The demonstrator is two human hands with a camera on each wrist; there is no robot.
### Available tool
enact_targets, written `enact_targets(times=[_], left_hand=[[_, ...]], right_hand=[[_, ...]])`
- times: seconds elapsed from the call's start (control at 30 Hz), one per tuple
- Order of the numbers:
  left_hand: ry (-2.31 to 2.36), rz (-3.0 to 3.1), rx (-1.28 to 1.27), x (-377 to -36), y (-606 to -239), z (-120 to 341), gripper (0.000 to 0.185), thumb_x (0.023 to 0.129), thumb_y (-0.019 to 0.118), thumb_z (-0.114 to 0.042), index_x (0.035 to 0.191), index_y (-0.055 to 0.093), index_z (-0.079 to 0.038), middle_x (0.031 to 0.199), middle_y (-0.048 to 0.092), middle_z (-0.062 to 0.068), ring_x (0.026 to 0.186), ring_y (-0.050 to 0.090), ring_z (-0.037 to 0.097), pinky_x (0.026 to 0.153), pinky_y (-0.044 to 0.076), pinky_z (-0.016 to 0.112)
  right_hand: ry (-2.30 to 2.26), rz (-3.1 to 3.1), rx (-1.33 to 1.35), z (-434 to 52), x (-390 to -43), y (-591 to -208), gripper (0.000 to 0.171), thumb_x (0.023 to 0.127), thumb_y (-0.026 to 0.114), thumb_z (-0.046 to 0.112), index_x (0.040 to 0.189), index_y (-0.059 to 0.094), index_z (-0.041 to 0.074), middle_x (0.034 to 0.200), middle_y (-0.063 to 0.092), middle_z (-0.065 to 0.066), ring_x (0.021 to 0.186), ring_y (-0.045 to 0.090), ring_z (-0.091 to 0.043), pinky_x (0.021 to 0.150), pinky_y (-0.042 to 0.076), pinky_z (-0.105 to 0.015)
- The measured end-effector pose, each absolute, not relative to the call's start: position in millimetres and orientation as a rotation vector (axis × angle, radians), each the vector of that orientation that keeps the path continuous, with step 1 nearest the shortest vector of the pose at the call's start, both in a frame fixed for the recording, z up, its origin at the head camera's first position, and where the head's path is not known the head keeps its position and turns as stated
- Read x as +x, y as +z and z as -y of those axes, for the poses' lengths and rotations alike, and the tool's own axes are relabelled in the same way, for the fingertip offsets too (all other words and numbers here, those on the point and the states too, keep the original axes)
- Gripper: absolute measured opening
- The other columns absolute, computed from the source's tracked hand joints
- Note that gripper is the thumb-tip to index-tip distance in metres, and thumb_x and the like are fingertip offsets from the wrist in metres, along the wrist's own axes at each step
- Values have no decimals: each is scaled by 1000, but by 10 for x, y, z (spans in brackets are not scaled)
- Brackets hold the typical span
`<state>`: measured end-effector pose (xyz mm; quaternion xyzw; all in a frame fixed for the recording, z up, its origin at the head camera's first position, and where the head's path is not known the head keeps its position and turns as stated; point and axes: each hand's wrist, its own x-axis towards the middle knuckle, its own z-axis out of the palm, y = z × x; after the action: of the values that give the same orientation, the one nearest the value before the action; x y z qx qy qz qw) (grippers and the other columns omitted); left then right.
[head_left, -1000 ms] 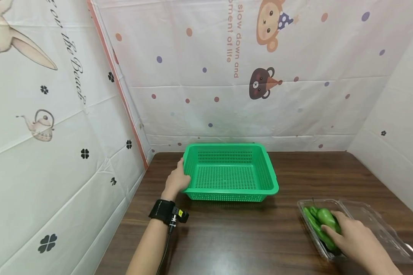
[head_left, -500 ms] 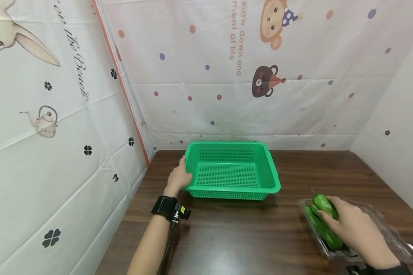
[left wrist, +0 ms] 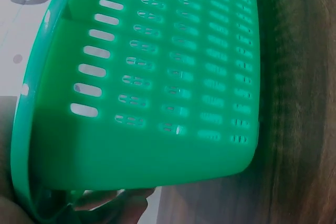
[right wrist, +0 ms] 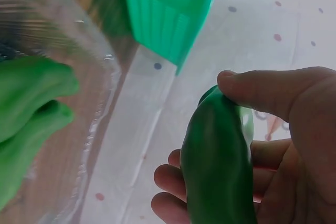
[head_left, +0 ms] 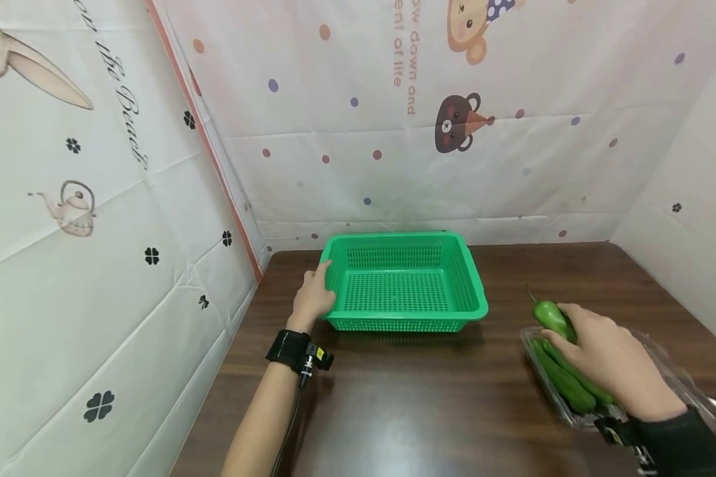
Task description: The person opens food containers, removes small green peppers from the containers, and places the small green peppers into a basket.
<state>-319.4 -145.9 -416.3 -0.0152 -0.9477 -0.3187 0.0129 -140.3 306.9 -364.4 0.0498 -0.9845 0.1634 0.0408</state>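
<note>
The right hand (head_left: 602, 361) grips a green pepper (head_left: 550, 317), holding it just above the clear plastic tray (head_left: 680, 391) where more peppers (head_left: 567, 384) lie. The left hand (head_left: 313, 301) clasps the left rim of the green basket (head_left: 402, 281) on the table (head_left: 423, 411).

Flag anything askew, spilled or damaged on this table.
Nothing stands out. The green basket sits flat, gripped by the left hand; the right hand holds a green pepper above the clear tray.

Dark wood table (head_left: 429, 397) is sitting in a corner; cartoon-printed white sheets (head_left: 465, 132) are hanging as walls.
</note>
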Motion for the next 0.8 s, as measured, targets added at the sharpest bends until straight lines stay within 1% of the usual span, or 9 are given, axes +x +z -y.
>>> enact_targets(times=[0.1, 0.17, 0.2, 0.23, 0.33, 0.47, 0.57, 0.67, 0.8], left_hand=[[-957, 2866, -115, -3184, -4124, 1472, 55, 93, 54, -5, 145, 55, -24, 160, 27, 17, 111, 56, 41, 73, 44, 41], [-928, 2797, -158, -3158, -4112, 1495, 40, 96, 59, -11, 134, 65, -22, 162, 28, 14, 129, 49, 42, 83, 47, 47], [-909, 2766, -182, -3143, -4106, 1507, 34, 98, 61, -16, 130, 68, -21, 161, 31, 13, 136, 44, 40, 90, 48, 51], [-895, 2744, -217, -3126, -4102, 1518, 28, 99, 63, -22, 126, 70, -21, 160, 35, 12, 140, 42, 39, 96, 47, 54], [-856, 2709, -382, -3074, -4107, 1545, 28, 100, 64, -38, 120, 72, -20, 149, 51, 9, 139, 48, 35, 109, 39, 61], [-765, 2758, -635, -3026, -4137, 1559, 43, 96, 61, -59, 118, 73, -24, 133, 67, 1, 133, 57, 27, 118, 27, 64], [-714, 2841, -739, -3008, -4173, 1558, 55, 90, 58, -72, 117, 73, -27, 126, 70, -7, 130, 59, 22, 120, 21, 64], [-668, 2904, -785, -2997, -4194, 1547, 61, 83, 59, -81, 114, 75, -31, 123, 71, -11, 129, 59, 19, 120, 20, 64], [-608, 2935, -816, -2990, -4200, 1538, 61, 74, 66, -83, 106, 78, -33, 121, 71, -13, 130, 57, 21, 119, 19, 66]], right_hand=[[477, 2983, 185, -3003, -1478, -3538, 56, 100, 64, 37, 134, 50, -6, 74, 51, -1, 61, 46, -15, 54, 35, -32], [473, 2970, 207, -2957, -1513, -3494, 55, 101, 63, 39, 133, 51, -4, 73, 50, -1, 60, 45, -14, 54, 35, -32], [477, 2964, 216, -2932, -1524, -3481, 55, 101, 63, 39, 133, 51, -3, 72, 49, -1, 60, 45, -15, 54, 35, -31], [480, 2964, 223, -2911, -1531, -3472, 55, 100, 63, 39, 133, 51, -3, 73, 49, -1, 60, 44, -14, 54, 34, -31], [474, 2965, 233, -2863, -1551, -3456, 53, 100, 64, 38, 132, 52, -2, 73, 48, -1, 59, 43, -14, 54, 34, -31], [453, 2962, 245, -2824, -1584, -3423, 51, 100, 65, 36, 131, 52, -2, 73, 48, -1, 60, 43, -14, 54, 34, -31], [443, 2956, 260, -2794, -1618, -3387, 50, 99, 65, 33, 131, 53, -3, 73, 48, -2, 60, 43, -15, 54, 34, -31], [445, 2951, 276, -2764, -1663, -3347, 47, 98, 65, 30, 128, 53, -4, 71, 47, -2, 59, 43, -15, 53, 34, -31], [460, 2946, 310, -2714, -1765, -3308, 42, 98, 66, 30, 123, 54, -2, 72, 47, -3, 58, 43, -16, 53, 34, -31]])
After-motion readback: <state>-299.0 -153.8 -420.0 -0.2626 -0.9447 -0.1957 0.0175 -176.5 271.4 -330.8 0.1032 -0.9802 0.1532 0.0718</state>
